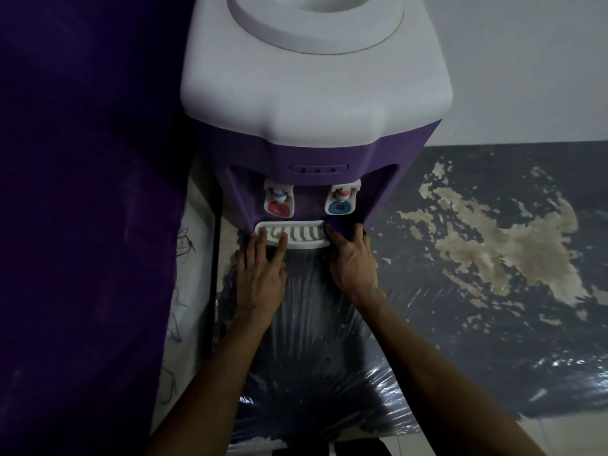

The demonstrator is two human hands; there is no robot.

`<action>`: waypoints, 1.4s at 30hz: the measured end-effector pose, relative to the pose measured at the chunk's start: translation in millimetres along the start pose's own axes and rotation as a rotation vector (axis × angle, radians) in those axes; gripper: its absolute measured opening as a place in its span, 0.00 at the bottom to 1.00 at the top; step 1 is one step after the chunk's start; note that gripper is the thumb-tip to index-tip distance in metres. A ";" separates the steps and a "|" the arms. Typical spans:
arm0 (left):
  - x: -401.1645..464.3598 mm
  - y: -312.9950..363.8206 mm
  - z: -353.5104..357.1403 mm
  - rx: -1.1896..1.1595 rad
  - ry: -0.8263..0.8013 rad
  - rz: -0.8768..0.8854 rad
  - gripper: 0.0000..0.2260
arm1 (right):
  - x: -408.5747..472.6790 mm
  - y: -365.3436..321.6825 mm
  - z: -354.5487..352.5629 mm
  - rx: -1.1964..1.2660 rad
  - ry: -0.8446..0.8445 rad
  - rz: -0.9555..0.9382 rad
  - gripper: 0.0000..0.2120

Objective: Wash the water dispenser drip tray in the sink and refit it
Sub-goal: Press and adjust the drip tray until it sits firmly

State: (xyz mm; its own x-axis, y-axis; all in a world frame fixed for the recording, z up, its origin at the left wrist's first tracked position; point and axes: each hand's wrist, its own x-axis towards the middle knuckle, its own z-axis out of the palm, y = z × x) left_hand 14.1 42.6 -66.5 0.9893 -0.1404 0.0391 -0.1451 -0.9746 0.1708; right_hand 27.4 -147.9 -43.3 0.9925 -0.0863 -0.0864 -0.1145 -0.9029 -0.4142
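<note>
Far left: purple cloth [82,192] hangs full height beside the dispenser [312,93]; loose threads along its edge.

Dispenser: white top, purple front; stands on a surface under clear plastic wrap [316,324]; wrap is creased and glossy.

Taps: red tap [279,200] on the left, blue tap [342,199] on the right, both above the tray [296,233].

Tray: white, slotted grille; sits at the base of the dispenser front, directly under the taps; whether fully seated, can't tell.

Your left hand [261,274]: palm down, fingers straight; fingertips rest on the tray's left end and front lip; nothing gripped.

Your right hand [353,258]: at the tray's right end; thumb touches the tray corner; fingers bent round the purple front corner of the dispenser; how firmly it grips, can't tell; fingertips partly hidden.

Right: dark counter [493,209] w/ large pale patches where the surface is worn; white wall [526,60] behind.

Lighting dim; fine detail on tray slots not legible.
</note>
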 end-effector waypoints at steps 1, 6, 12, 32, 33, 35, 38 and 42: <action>0.5 0.6 -0.8 0.001 -0.002 -0.006 0.29 | -1.2 3.5 0.6 0.033 0.005 -0.022 0.28; 2.0 4.0 -4.0 0.003 -0.013 -0.020 0.28 | -3.8 12.7 2.6 0.109 0.039 -0.066 0.27; 3.1 3.1 -6.4 0.021 -0.021 -0.007 0.30 | -13.6 -10.3 12.3 -0.117 0.024 -0.173 0.30; 6.3 -1.8 -19.5 0.007 -0.090 0.010 0.32 | -1.2 -32.2 8.1 -0.183 -0.055 -0.087 0.30; 6.2 -2.2 -19.4 -0.002 -0.086 0.012 0.32 | -1.3 -33.9 8.4 -0.173 -0.066 -0.063 0.30; 5.5 -2.7 -19.9 -0.002 -0.081 0.021 0.33 | -3.3 -37.3 9.5 -0.163 -0.085 -0.038 0.30; 1.7 -3.9 -19.5 -0.002 -0.105 0.046 0.36 | -1.4 -37.9 7.8 -0.120 -0.087 -0.018 0.29; -4.6 -12.2 -18.4 -0.028 -0.142 0.076 0.38 | 2.1 -31.0 8.8 0.166 -0.020 -0.018 0.28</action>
State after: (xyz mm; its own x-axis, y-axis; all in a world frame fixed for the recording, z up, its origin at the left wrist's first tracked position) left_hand 11.1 58.4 -50.7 0.9673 -0.2387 -0.0864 -0.2179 -0.9553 0.1998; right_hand 32.6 -116.4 -38.6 0.9936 -0.0613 -0.0949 -0.1041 -0.8222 -0.5596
